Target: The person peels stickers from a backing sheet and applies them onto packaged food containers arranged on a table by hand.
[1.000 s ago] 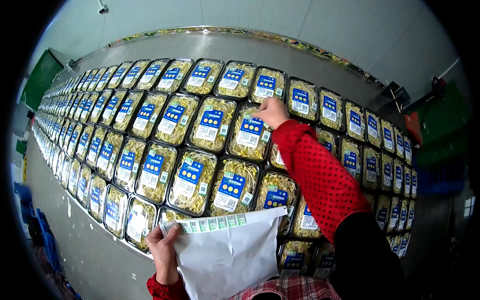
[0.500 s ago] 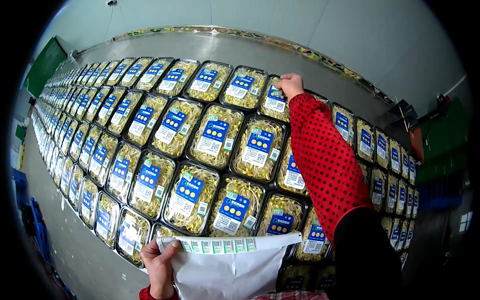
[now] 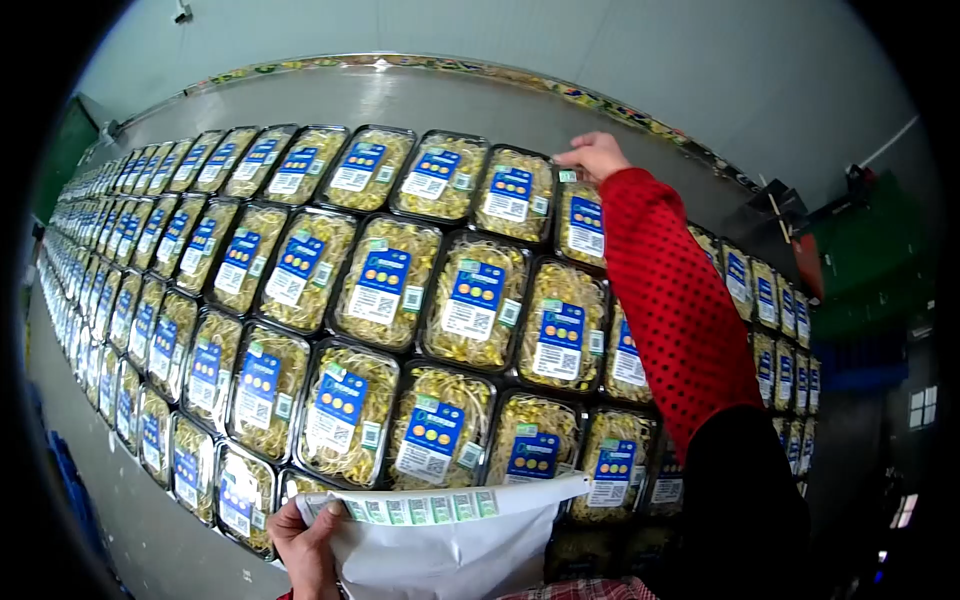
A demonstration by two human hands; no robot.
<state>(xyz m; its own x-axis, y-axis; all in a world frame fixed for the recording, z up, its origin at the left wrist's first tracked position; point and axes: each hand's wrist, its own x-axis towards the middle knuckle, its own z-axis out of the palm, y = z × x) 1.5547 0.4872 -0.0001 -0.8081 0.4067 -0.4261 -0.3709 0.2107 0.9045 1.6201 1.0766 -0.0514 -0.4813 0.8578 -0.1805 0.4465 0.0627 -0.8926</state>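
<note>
My left hand (image 3: 308, 548) pinches the top left corner of a white sheet (image 3: 440, 550), whose upper edge carries a row of small green and white stickers (image 3: 425, 508). My right hand (image 3: 595, 156) reaches to the far row, with thumb and forefinger together at the top of a tray of sprouts (image 3: 582, 222). A small green sticker (image 3: 568, 176) shows just below those fingertips; whether the fingers still grip it cannot be made out. Clear-lidded black trays of sprouts (image 3: 477, 300) with blue and white labels lie around both hands.
Rows of similar trays (image 3: 180, 235) run far to the left, and more (image 3: 765, 290) lie right of my red dotted sleeve. Behind them are grey floor (image 3: 320, 95) and a pale wall (image 3: 500, 35). Green and blue objects stand at the right.
My right hand has moved right along the far row, from one tray to another. The view has shifted, so the trays appear further left. My left hand still holds the sheet.
</note>
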